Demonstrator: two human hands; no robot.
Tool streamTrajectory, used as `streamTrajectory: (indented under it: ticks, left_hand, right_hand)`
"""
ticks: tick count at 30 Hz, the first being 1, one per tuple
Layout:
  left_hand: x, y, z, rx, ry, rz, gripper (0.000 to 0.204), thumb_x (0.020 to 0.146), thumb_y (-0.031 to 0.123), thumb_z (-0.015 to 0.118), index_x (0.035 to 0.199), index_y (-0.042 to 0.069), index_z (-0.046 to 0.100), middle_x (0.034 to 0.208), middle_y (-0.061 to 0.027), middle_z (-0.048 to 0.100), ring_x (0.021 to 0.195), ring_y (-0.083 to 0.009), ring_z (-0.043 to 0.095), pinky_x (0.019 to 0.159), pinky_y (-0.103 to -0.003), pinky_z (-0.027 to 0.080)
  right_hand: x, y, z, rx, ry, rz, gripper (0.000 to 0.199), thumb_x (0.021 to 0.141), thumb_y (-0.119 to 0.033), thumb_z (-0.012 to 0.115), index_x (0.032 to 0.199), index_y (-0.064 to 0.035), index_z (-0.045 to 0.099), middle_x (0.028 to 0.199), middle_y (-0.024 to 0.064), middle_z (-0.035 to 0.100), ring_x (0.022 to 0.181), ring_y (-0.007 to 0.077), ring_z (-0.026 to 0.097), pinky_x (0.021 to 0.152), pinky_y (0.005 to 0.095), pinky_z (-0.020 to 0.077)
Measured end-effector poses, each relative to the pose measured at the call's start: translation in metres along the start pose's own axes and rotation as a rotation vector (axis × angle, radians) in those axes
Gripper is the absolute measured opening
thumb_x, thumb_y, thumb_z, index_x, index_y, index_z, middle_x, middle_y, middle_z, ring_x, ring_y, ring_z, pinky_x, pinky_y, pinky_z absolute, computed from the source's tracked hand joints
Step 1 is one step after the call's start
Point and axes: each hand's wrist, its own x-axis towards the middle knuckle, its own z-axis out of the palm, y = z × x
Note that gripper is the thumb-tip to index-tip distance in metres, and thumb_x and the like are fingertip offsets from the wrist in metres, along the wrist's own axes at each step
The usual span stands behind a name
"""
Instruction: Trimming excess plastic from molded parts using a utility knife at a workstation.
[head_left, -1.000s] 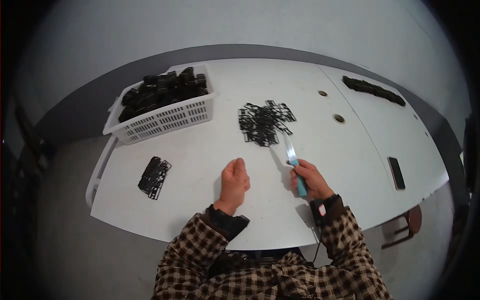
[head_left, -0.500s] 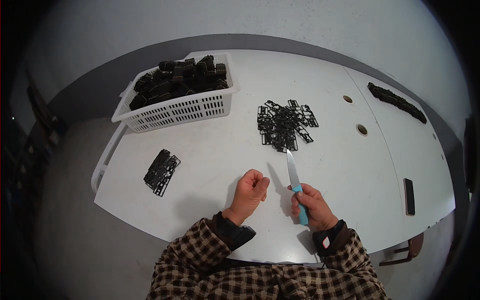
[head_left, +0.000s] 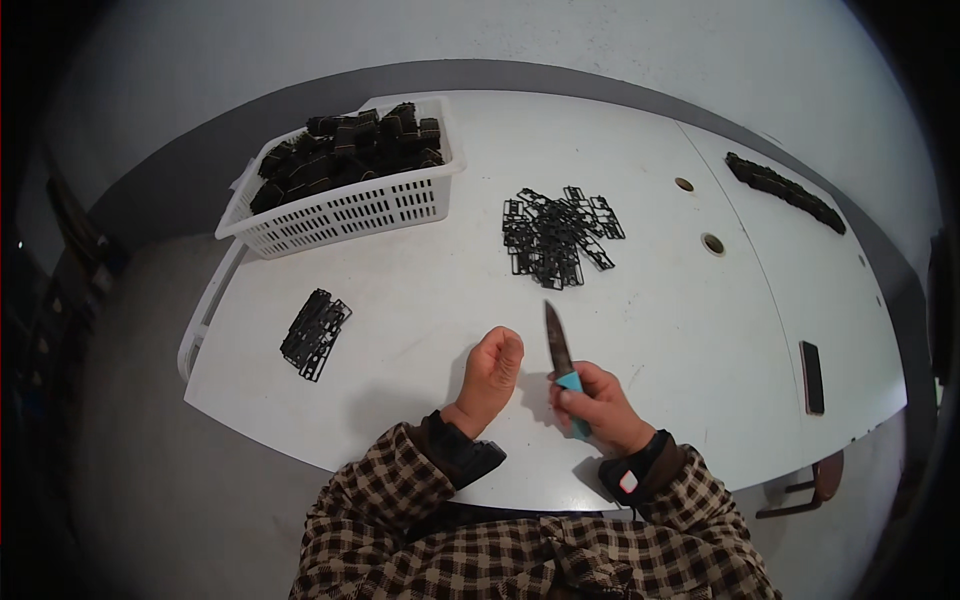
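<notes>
Left hand [head_left: 490, 375]: just below centre of frame, fingers curled in to a fist, thumb uppermost. Cannot tell whether anything is inside it. It hangs over or rests on the white table [head_left: 680, 330]; contact unclear.

Right hand [head_left: 603, 410]: lower centre, a little right of the left hand and apart from it. Grasping a knife [head_left: 563, 358] by its light blue handle, thumb along the handle. Blade leans up and slightly left in frame, its tip short of the pile of black frames [head_left: 552, 238], a gap of tabletop showing between.

Pile sits at centre, upper half of frame: thin, flat, open-worked pieces, overlapping at many angles, some jutting out at the right side. Smaller stack of black frames [head_left: 316, 335] at left of frame, pieces lying more in line, well apart from both hands.

Upper left: white basket [head_left: 350, 218], slotted walls, heaped with dark bundles [head_left: 350, 140]. Upper right: long dark strip [head_left: 785, 192], lying aslant. Two round holes [head_left: 712, 244] in the tabletop left of it. Right edge: phone [head_left: 812, 378], dark face up. Lower right, beyond the table edge: brown chair [head_left: 827, 480], partly hidden. Checked sleeves [head_left: 390, 480] on both arms, dark bands [head_left: 460, 452] at both wrists.
</notes>
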Motion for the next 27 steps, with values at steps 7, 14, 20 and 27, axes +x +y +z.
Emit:
streamTrajectory:
  ticks: [7,14,20,27]
  left_hand:
    - [-0.006,0.008,0.01,-0.044,-0.009,-0.03,0.039,0.091,0.042,0.042,0.081,0.005,0.048,0.069,0.0022,0.045,0.064,-0.0055,0.042,0.056,-0.021,0.037]
    - [-0.001,0.003,0.002,0.323,0.134,0.117,0.038,0.093,0.037,0.036,0.083,0.002,0.048,0.071,-0.0018,0.047,0.066,-0.0123,0.044,0.062,-0.027,0.039]
    - [-0.002,0.002,0.006,0.03,0.102,0.0,0.044,0.093,0.044,0.034,0.079,0.004,0.047,0.07,0.0002,0.046,0.065,-0.0087,0.042,0.059,-0.023,0.037]
    - [-0.005,0.003,0.005,0.039,0.139,-0.034,0.046,0.091,0.051,0.035,0.076,0.008,0.043,0.068,0.0025,0.043,0.062,-0.0068,0.041,0.057,-0.022,0.035]
  right_hand:
    - [0.01,0.026,0.039,-0.212,0.044,-0.212,0.022,0.085,-0.016,0.057,0.101,-0.0024,0.051,0.08,0.0018,0.054,0.069,0.0081,0.051,0.06,0.024,0.0436]
    - [0.026,0.036,0.047,-0.437,0.186,-0.385,0.026,0.08,-0.02,0.062,0.092,-0.0007,0.048,0.072,0.0053,0.052,0.063,0.0115,0.049,0.056,0.0264,0.0434]
    - [0.028,0.037,0.04,-0.134,0.008,-0.204,0.026,0.083,-0.021,0.059,0.094,-0.0031,0.045,0.063,0.0017,0.049,0.052,0.0079,0.047,0.047,0.0226,0.0392]
    - [0.021,0.034,0.043,-0.084,-0.026,-0.132,0.021,0.085,-0.019,0.058,0.093,-0.0054,0.045,0.062,0.0006,0.048,0.051,0.0074,0.046,0.045,0.0212,0.0364]
